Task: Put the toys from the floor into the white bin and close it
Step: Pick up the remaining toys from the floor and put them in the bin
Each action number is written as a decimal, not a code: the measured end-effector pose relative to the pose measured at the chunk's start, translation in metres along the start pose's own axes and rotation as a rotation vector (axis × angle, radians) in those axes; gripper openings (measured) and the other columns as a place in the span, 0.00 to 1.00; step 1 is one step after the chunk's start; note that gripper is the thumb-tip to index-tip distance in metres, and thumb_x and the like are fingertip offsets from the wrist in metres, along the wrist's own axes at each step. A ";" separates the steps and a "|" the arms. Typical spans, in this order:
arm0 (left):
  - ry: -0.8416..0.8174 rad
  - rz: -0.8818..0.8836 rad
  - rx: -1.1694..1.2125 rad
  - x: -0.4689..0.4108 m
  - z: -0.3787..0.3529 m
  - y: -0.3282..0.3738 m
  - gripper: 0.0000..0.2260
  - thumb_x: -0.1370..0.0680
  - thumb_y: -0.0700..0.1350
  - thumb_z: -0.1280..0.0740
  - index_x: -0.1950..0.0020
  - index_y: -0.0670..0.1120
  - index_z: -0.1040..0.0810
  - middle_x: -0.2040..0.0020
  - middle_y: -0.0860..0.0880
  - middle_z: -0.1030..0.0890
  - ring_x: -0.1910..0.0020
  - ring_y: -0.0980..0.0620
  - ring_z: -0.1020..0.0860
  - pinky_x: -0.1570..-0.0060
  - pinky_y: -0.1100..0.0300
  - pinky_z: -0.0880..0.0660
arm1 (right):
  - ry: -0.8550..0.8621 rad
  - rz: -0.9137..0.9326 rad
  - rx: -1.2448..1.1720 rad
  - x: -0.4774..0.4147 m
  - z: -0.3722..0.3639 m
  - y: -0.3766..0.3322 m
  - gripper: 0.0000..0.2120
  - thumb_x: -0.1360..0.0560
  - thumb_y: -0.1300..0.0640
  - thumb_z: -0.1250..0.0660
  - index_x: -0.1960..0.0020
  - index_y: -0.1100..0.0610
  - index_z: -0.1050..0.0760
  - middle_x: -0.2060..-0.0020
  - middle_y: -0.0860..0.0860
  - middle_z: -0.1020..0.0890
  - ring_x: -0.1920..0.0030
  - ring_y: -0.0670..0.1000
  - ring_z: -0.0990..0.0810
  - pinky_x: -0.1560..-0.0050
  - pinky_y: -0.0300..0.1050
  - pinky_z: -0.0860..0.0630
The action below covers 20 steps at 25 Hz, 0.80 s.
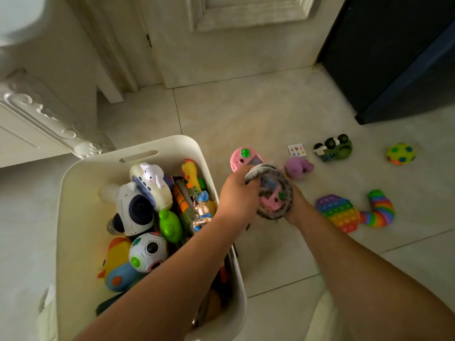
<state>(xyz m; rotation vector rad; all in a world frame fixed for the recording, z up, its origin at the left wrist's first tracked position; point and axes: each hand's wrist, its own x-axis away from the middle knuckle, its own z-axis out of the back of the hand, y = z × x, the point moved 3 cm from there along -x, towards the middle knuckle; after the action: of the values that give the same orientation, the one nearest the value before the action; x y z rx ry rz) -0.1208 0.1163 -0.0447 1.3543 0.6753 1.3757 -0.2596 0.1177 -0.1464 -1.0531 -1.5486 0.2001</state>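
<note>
The open white bin point(81, 168) stands at the left, holding several toys: a panda, a rubber duck and a spotted ball among them. Just right of its rim, both hands hold a grey plush ring point(283, 183). My left hand point(236, 195) grips its top edge. My right hand point(296, 207) holds it from below and is mostly hidden. A pink handheld game toy point(273, 201) shows inside the ring, and another pink one point(240, 157) sits just behind my left hand. On the floor lie a purple plush point(299, 168), a rainbow pop-it point(338, 215) and a rainbow slug point(380, 207).
Farther right on the tiles lie a sticker card point(296, 150), a green toy truck point(333, 147) and a yellow-green ball point(400, 153). A white carved cabinet point(37, 114) stands left of the bin, a door behind it, and dark furniture point(398, 57) at the back right.
</note>
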 end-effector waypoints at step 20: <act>0.074 0.252 0.177 0.103 0.216 0.000 0.08 0.19 0.40 0.39 0.44 0.46 0.21 0.53 0.45 0.17 0.58 0.49 0.18 0.65 0.58 0.20 | -0.291 0.144 0.251 0.141 -0.204 0.031 0.17 0.29 0.57 0.28 0.42 0.54 0.27 0.48 0.59 0.17 0.51 0.59 0.17 0.52 0.54 0.21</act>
<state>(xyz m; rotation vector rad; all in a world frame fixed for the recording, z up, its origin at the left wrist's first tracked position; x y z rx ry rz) 0.1017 0.1537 0.0354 1.5766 0.7077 1.6024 -0.0547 0.1496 -0.0075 -0.9656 -1.6538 0.6553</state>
